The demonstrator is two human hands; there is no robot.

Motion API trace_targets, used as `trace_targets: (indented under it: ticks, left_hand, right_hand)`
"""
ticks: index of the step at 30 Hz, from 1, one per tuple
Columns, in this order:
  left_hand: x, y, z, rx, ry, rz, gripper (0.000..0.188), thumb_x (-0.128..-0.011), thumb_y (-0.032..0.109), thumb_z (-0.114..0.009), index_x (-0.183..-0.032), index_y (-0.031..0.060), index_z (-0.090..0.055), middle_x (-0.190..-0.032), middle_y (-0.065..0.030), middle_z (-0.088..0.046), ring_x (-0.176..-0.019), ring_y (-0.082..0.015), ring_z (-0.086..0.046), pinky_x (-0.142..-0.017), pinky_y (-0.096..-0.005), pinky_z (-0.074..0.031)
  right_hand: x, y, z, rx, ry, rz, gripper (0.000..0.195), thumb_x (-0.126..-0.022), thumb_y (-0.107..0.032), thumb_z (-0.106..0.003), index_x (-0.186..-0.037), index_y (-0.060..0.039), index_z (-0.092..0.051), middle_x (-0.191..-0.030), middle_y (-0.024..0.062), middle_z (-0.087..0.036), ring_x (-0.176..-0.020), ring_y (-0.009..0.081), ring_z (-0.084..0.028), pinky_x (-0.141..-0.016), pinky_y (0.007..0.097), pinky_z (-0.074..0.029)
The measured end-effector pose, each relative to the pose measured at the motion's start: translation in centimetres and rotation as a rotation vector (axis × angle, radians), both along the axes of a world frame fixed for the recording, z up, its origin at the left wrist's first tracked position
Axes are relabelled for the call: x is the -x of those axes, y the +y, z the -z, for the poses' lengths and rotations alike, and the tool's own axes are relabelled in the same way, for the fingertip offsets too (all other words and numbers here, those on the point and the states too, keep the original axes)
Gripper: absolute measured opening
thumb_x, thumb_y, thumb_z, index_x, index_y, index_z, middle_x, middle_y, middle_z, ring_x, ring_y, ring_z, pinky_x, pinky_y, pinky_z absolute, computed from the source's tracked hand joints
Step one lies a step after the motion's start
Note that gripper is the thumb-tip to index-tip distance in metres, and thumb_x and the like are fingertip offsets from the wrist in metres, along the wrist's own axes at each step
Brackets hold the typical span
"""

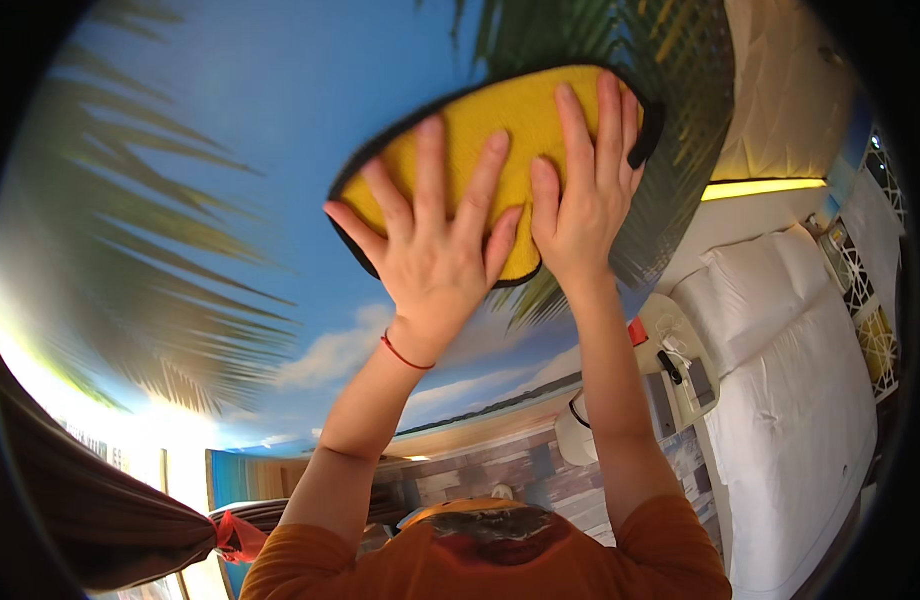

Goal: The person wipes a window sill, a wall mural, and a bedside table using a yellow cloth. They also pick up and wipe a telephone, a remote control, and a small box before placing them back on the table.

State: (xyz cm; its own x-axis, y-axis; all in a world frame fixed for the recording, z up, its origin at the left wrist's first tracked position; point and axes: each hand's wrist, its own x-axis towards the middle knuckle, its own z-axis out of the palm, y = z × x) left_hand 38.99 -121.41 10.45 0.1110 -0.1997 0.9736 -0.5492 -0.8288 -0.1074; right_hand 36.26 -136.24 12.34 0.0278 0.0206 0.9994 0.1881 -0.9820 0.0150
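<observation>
A yellow microfibre cloth (475,180) with black edging lies spread against a wall mural (302,127) of palm fronds, sky and beach. My left hand (437,247) holds the cloth's left half to the mural, palm down and fingers spread. To its right, my right hand (587,202) presses the other half, its fingers closer together and some tips near the black edge. A strip of the edging (646,139) sticks out beyond my right fingers. Both arms are raised, and a thin red cord bracelet (405,352) circles my left wrist.
At right stands a bed (790,420) with white bedding below a padded panel (782,97). Between bed and mural, a bedside table (666,315) bears a dark handset (668,367) and a white cable. A dark curtain (129,517), tied with red fabric, hangs by the bright window at lower left.
</observation>
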Motion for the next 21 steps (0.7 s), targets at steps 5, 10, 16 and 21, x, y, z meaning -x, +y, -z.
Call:
trace_targets:
  ticks: [5,10,16,21]
  left_hand:
    - [1.3,-1.8,10.8,-0.322,0.055,-0.021,0.054,-0.096,0.051,-0.056,-0.147,0.0376,-0.050,-0.153,-0.0039,-0.045,-0.123,-0.0384,-0.046,-0.110,-0.0737,-0.016]
    - [1.8,0.8,23.9,-0.652,0.168,0.170,0.057,-0.094,0.054,-0.059,-0.146,0.0352,-0.052,-0.131,0.0068,-0.055,-0.099,-0.0206,-0.049,-0.087,-0.0624,-0.037]
    - [1.7,-2.0,17.1,-0.503,0.137,0.096,0.055,-0.094,0.053,-0.057,-0.146,0.0351,-0.054,-0.154,-0.0047,-0.044,-0.125,-0.0420,-0.042,-0.106,-0.0731,-0.015]
    - [2.6,-8.0,11.0,-0.325,0.089,0.095,0.054,-0.097,0.060,-0.045,-0.145,0.0368,-0.055,-0.160,-0.0118,-0.037,-0.146,-0.0522,-0.022,-0.113,-0.0699,0.013]
  right_hand:
    - [1.4,-3.0,14.0,-0.176,0.116,0.088,0.055,-0.103,-0.030,-0.040,-0.147,0.0044,-0.040,-0.157,0.0313,-0.030,-0.143,0.0524,-0.028,-0.117,0.0612,-0.018]
    - [3.4,-2.6,33.5,-0.408,0.317,-0.007,0.053,-0.099,-0.028,-0.053,-0.143,-0.0011,-0.044,-0.149,0.0340,-0.037,-0.133,0.0531,-0.039,-0.103,0.0697,-0.029]
    - [2.4,-4.9,22.8,-0.400,0.209,-0.040,0.058,-0.093,-0.028,-0.060,-0.144,-0.0030,-0.049,-0.151,0.0297,-0.037,-0.135,0.0489,-0.039,-0.113,0.0679,-0.018]
    - [2.3,-10.4,13.2,-0.176,0.007,0.043,0.053,-0.100,-0.040,-0.050,-0.139,-0.0043,-0.055,-0.151,0.0275,-0.042,-0.133,0.0518,-0.043,-0.114,0.0604,-0.028]
